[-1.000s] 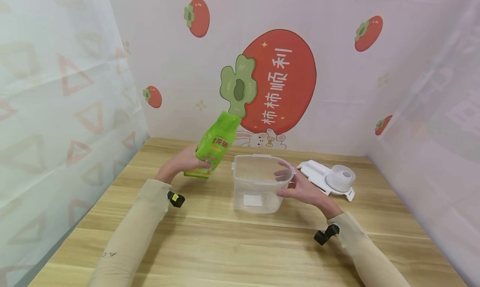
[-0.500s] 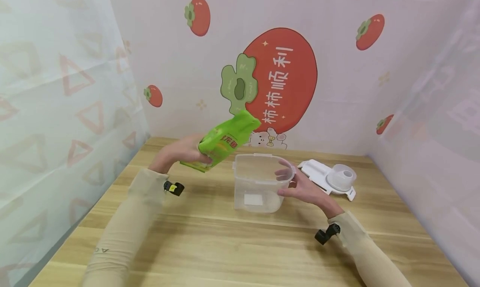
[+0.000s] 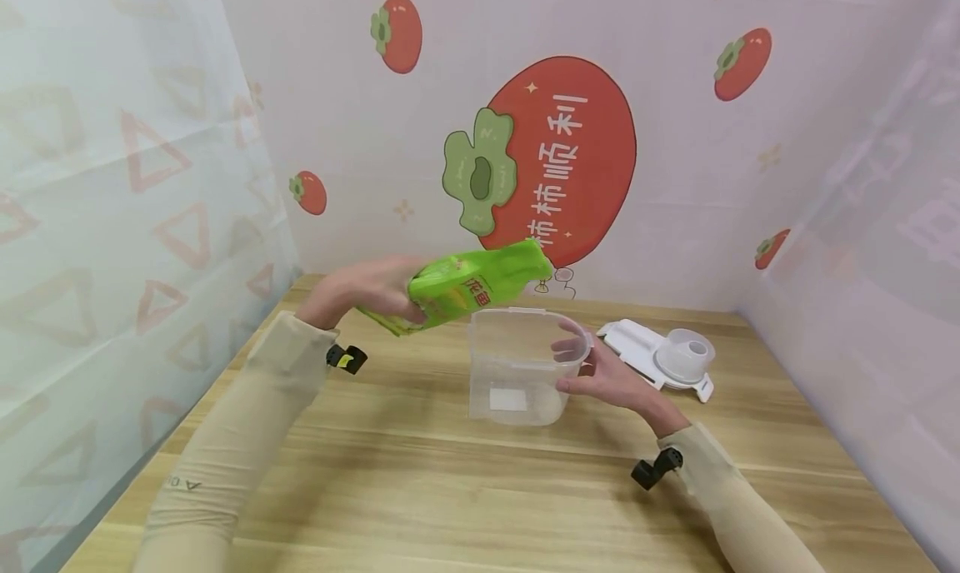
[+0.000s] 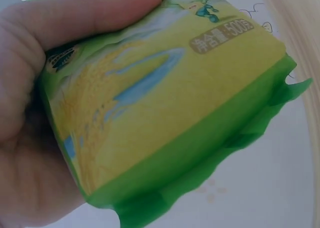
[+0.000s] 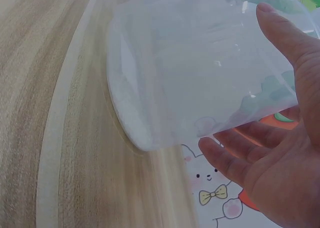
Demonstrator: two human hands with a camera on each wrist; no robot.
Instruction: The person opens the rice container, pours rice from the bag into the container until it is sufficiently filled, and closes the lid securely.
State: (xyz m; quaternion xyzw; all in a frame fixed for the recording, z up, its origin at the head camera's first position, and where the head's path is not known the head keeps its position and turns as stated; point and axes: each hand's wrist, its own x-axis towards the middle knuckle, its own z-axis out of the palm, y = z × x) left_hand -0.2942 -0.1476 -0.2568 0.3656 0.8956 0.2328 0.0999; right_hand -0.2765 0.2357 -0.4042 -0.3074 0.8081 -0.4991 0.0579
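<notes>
Above the wooden surface (image 3: 480, 490), a person's left grip (image 3: 382, 286) is closed round a green bag (image 3: 480, 283), thumb across its printed face. The bag tilts nearly onto its side, its top end pointing right, higher than the rim of a clear container (image 3: 491, 377). That container stands upright on the surface, its rounded end held between the thumb and fingers of the right grip (image 3: 604, 376). Near it lies a white lid (image 3: 632, 348) with a translucent cup (image 3: 684, 355).
</notes>
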